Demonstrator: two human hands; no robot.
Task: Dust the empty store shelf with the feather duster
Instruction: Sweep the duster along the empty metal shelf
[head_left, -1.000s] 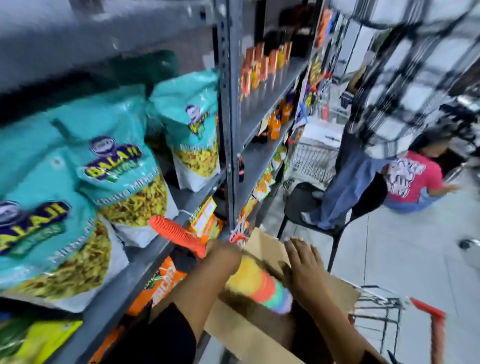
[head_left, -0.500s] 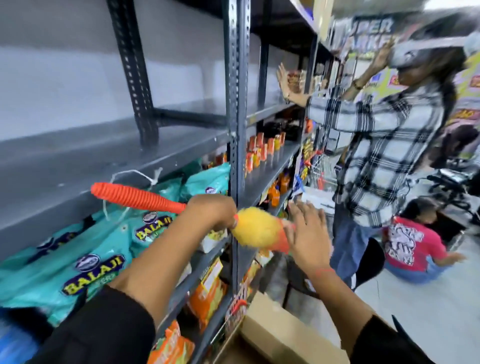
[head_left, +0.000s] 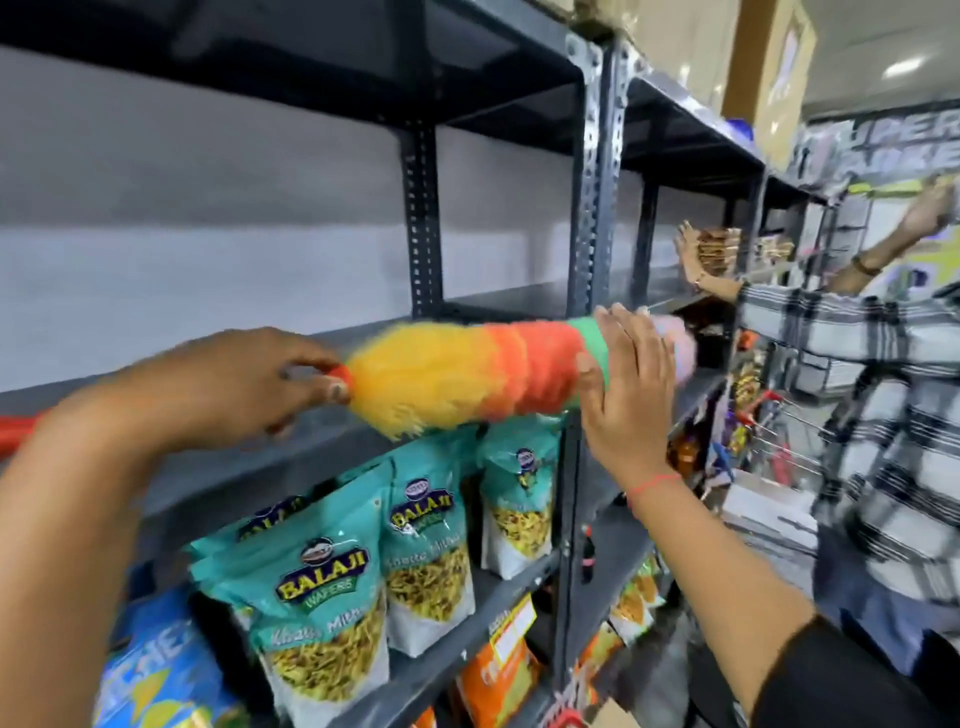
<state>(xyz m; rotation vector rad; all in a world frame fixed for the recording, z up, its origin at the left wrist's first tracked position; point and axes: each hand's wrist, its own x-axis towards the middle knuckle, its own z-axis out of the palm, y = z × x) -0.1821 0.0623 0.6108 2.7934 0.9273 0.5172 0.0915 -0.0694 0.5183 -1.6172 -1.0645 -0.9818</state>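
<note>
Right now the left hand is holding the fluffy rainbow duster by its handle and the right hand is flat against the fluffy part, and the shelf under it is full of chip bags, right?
Almost. The left hand does hold the feather duster by its handle, and the right hand is flat against the fluffy part. But the head view shows the shelf under the duster is empty; the teal snack bags sit on the shelf below.

teal snack bags (head_left: 415, 561) stand on the lower shelf, orange packets (head_left: 498, 670) beneath them; a person in a plaid shirt (head_left: 852, 410) reaches up beside cardboard boxes (head_left: 769, 78)
</note>
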